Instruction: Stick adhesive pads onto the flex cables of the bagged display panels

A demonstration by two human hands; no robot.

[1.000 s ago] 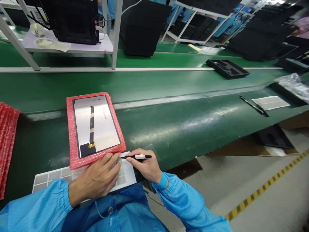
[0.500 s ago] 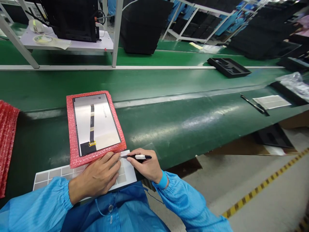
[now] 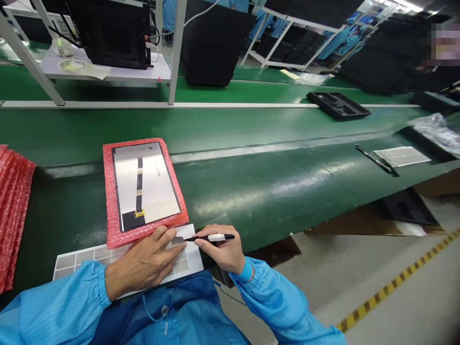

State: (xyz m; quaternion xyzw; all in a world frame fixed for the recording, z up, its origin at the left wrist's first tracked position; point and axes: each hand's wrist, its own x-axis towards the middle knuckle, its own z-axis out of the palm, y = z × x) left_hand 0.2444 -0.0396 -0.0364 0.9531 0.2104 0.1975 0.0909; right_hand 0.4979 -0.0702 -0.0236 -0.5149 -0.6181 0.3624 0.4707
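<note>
This is an electronics factory floor, with a long green conveyor belt (image 3: pixel 251 122), metal racks (image 3: pixel 175 52) and workers in blue smocks (image 3: pixel 170 14)

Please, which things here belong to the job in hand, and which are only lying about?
Part of the job: left hand pressing a sheet of grey square pads; right hand holding a black pen-like tool; display panel on a red bubble-wrap bag.
Probably just lying about: stacked red bubble-wrap bags; second white sheet; second black tool; black tray.
</note>
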